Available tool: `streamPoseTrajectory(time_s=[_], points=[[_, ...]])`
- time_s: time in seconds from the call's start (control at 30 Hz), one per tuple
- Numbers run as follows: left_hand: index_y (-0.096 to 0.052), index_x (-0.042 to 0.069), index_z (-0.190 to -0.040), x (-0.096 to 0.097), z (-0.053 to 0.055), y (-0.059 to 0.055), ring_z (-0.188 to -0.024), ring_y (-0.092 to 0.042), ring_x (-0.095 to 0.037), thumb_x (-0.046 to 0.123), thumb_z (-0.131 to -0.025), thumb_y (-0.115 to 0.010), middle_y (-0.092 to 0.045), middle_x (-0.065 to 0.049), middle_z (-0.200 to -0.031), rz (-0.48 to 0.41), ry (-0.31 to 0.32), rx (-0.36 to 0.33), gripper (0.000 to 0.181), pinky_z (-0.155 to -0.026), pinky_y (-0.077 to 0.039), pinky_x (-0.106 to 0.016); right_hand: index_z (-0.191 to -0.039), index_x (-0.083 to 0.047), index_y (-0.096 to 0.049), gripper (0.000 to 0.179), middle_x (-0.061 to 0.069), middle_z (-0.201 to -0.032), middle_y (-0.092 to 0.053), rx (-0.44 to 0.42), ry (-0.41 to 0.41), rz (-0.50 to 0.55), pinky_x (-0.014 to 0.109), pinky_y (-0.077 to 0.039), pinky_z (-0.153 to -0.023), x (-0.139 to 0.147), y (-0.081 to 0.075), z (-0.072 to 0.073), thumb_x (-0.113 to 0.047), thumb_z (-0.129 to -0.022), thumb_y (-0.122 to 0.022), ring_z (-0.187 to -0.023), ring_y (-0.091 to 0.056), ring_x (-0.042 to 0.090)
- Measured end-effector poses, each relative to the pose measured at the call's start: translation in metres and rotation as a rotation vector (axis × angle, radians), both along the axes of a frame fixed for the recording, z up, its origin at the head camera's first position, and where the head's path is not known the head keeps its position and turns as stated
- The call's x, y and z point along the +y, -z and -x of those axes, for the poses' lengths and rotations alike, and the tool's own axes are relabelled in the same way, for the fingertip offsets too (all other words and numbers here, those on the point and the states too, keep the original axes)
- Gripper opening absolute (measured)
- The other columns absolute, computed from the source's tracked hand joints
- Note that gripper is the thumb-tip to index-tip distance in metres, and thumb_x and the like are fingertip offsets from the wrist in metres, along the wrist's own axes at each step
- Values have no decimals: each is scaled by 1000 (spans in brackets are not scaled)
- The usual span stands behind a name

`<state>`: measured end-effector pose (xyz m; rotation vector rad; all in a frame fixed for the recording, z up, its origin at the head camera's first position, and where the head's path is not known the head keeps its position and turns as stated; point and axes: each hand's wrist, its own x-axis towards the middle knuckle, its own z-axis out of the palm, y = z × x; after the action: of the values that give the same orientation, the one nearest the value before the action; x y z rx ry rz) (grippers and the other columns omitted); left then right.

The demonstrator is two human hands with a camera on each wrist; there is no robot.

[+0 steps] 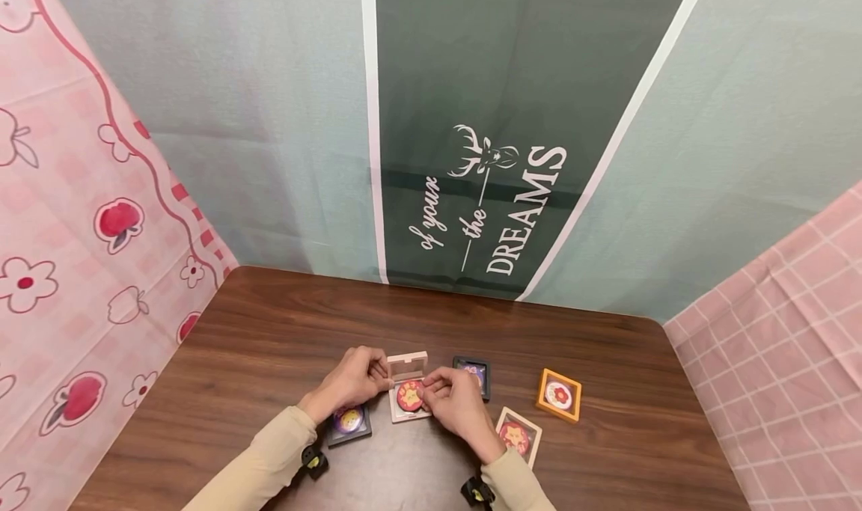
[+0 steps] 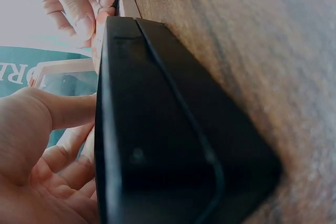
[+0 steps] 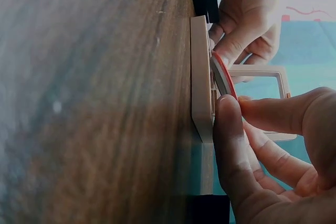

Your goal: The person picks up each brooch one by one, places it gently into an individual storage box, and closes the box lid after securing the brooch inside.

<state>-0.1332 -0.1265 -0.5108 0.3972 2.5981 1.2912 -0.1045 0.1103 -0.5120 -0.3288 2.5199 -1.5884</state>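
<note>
A small pale pink display case (image 1: 411, 419) lies on the table with its clear-windowed lid (image 1: 408, 363) raised. My right hand (image 1: 458, 402) pinches a round red badge with a yellow design (image 1: 408, 396) between thumb and finger. In the right wrist view the badge (image 3: 224, 73) is tilted over the case base (image 3: 200, 77), its near edge lifted. At the case's left edge, my left hand (image 1: 352, 380) grips the side with thumb and fingers; the exact contact is partly hidden. Close below that hand sits a black case with a purple and yellow badge (image 1: 349, 421).
Another black case (image 1: 481, 369) stands behind my right hand. A cream case with a red badge (image 1: 517, 435) lies by the right wrist, partly covered. Farther right is an orange case (image 1: 559, 396). Curtains border the wooden table (image 1: 626, 421) at the back and sides.
</note>
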Motion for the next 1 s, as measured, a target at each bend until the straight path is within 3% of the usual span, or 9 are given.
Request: streamPoseTrajectory(time_s=[0.13, 0.4, 0.7, 1.0], points=[[-67, 14, -79, 0, 1, -1, -65, -57, -3, 6, -86, -88, -64, 8, -70, 2, 2, 18, 23, -60, -49, -20, -90, 1, -74, 7, 4, -74, -73, 30, -2, -28, 20, -55, -57, 0, -1, 0, -2, -91, -81, -64, -66, 0], [-67, 15, -79, 0, 1, 0, -65, -58, -2, 7, -86, -88, -64, 9, -70, 9, 0, 6, 24, -60, -49, -20, -90, -2, -74, 8, 1, -75, -71, 7, 4, -81, 20, -54, -59, 1, -3, 1, -6, -91, -81, -65, -64, 1], [-67, 14, -80, -1, -2, 0, -67, -61, -4, 5, -86, -88, -67, 8, -72, 8, 1, -1, 23, -62, -51, -21, -91, 2, -73, 5, 5, -77, -72, -7, -4, -31, 19, -53, -57, 1, -2, -3, 5, -89, -77, -64, -66, 4], [-66, 15, -81, -2, -1, 0, -63, -59, -2, 5, -88, -85, -66, 7, -71, 3, 60, 46, 23, -60, -51, -21, -91, 5, -72, 8, 10, -77, -72, 50, -13, -49, 19, -52, -57, 2, -3, -3, 11, -93, -67, -64, -66, 7]])
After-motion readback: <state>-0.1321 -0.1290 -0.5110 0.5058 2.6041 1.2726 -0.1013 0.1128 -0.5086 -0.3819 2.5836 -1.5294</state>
